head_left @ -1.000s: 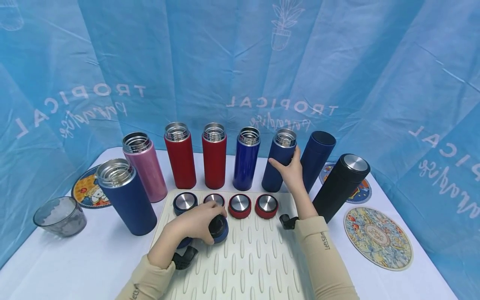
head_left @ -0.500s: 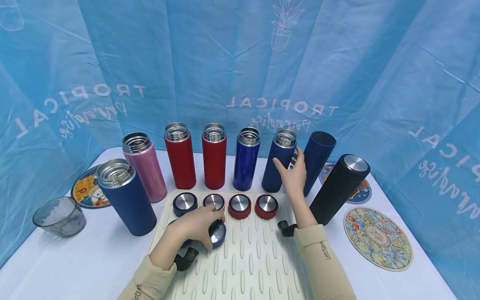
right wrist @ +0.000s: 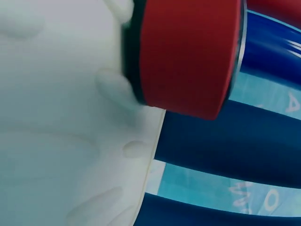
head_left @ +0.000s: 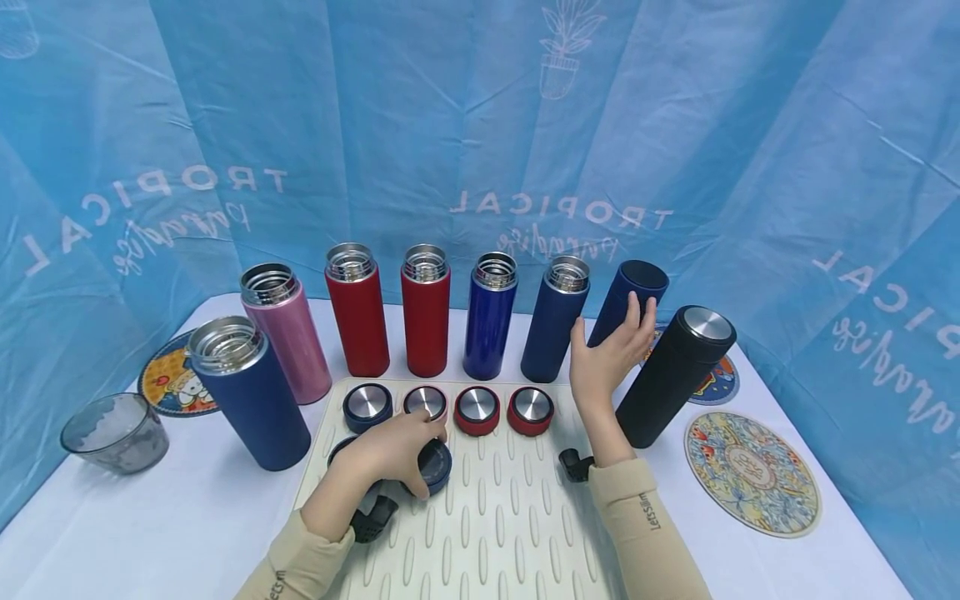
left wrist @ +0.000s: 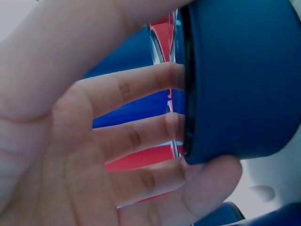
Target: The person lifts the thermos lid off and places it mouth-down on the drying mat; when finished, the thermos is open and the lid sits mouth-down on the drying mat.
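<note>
My left hand grips a navy flask lid over the ribbed mat. In the left wrist view, thumb and fingertips sit around the rim of this lid. My right hand has its fingers spread, fingertips overlapping a navy flask with a dark flat top. Left of that hand stands an uncapped navy flask, its steel neck showing. The right wrist view shows no fingers, only a red lid and flask sides.
Uncapped flasks, red, bright blue, pink and navy, line the back and left. Several steel-topped lids sit on the mat. A black flask, round coaster and glass bowl flank them.
My right hand has let go of the uncapped navy flask and moved right, to the dark-topped one. The lid in my left hand has tilted and lowered slightly.
</note>
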`<move>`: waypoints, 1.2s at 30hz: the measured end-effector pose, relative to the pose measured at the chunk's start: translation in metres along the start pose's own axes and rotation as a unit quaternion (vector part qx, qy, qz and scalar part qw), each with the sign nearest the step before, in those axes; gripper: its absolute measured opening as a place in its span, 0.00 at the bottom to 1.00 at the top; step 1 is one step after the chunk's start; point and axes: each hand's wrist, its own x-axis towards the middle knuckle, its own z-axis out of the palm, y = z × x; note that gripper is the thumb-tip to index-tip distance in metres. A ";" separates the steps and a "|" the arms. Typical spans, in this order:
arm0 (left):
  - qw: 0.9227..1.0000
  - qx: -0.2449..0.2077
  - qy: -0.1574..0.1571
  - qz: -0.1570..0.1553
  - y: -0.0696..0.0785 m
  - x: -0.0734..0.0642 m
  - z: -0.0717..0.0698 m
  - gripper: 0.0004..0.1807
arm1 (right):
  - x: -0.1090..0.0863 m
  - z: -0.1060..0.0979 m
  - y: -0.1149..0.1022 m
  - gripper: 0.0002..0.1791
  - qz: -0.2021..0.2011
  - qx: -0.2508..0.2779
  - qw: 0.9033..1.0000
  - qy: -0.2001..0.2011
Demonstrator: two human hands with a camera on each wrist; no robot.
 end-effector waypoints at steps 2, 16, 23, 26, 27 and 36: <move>1.000 -0.009 -0.003 -0.002 -0.001 0.000 0.000 0.32 | 0.000 0.002 0.003 0.38 0.001 -0.001 1.000 -0.001; 0.984 -0.163 0.075 0.000 -0.031 -0.003 -0.023 0.26 | 0.002 0.009 0.022 0.47 0.104 0.005 0.994 -0.029; 0.970 -0.215 0.115 -0.025 -0.038 -0.002 -0.026 0.24 | 0.007 0.010 0.032 0.55 0.235 0.073 0.969 -0.025; 0.968 -0.221 0.117 -0.031 -0.038 -0.002 -0.026 0.23 | 0.009 0.011 0.036 0.56 0.269 0.089 0.959 -0.031; 0.968 -0.221 0.117 -0.032 -0.038 -0.002 -0.027 0.23 | 0.010 0.011 0.037 0.56 0.276 0.091 0.956 -0.034; 0.969 -0.216 0.113 -0.037 -0.036 -0.002 -0.027 0.23 | 0.012 0.009 0.038 0.51 0.294 0.091 0.950 -0.052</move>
